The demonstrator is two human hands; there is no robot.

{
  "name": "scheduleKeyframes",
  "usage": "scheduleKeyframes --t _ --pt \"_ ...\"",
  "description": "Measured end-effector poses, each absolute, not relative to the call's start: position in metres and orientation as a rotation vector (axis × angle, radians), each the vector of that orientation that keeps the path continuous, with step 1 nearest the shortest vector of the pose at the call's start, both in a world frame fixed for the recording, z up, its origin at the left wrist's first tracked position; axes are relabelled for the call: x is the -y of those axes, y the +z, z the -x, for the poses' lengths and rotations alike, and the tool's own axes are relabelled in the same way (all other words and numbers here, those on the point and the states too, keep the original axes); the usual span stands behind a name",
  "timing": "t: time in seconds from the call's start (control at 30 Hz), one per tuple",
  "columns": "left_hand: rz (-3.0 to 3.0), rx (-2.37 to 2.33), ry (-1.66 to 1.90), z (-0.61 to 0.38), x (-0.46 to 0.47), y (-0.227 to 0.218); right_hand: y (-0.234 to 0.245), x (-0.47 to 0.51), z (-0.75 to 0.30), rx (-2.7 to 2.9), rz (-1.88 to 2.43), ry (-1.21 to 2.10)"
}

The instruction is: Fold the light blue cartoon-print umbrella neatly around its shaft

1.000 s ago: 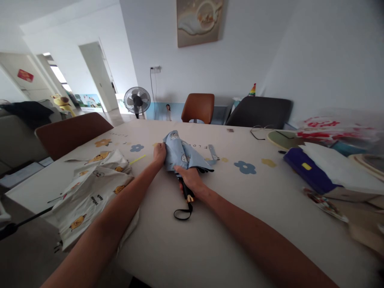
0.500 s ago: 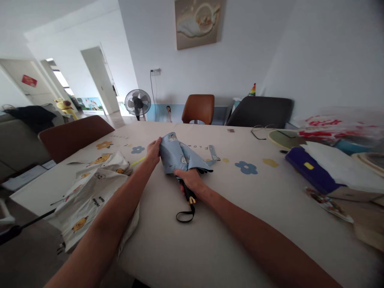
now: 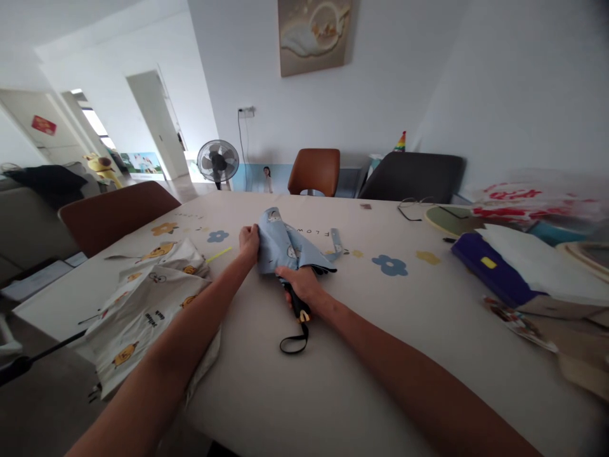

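- While it lies folded near the middle of the cream flower-printed bench [image 3: 380,330], the light blue fabric folding umbrella [image 3: 290,247] is held at both ends.
- Left hand [image 3: 248,242]: clenched on the canopy's far-left folds.
- Right hand [image 3: 299,285]: grasping the canopy base just above the black handle [image 3: 301,311]; the black strap loop [image 3: 292,346] rests on the bench.
- White fabric with yellow cartoon prints [image 3: 147,304]: well apart, at the bench's left edge.

A home's dining room: a long desk [image 3: 333,381] under a cream flower-print cloth, brown leather chairs [image 3: 314,170] around it, a framed painting [image 3: 314,33] on the white wall, a standing fan [image 3: 217,160], a yellow plush toy [image 3: 98,166] beyond.
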State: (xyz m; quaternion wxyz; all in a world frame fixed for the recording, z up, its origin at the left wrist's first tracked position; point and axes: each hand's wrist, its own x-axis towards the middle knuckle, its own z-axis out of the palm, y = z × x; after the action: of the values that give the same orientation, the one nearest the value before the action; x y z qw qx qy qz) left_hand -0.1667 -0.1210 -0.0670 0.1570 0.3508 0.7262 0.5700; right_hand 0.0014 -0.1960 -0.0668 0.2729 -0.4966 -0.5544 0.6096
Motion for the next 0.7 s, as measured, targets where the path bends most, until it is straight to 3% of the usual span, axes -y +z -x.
scheduleKeyframes --t 0.2,0.37,0.7 --pt "-1.296 -2.202 1.721 0.133 0.136 -0.048 -0.069 0.195 0.001 1.345 1.357 1.621" --pt "-1.704 -2.03 1.523 0.081 0.157 -0.045 -0.074 0.195 0.002 1.281 1.305 1.63" --pt "-1.55 -1.929 1.265 0.075 0.158 -0.045 -0.074 0.194 0.001 1.267 1.27 1.634"
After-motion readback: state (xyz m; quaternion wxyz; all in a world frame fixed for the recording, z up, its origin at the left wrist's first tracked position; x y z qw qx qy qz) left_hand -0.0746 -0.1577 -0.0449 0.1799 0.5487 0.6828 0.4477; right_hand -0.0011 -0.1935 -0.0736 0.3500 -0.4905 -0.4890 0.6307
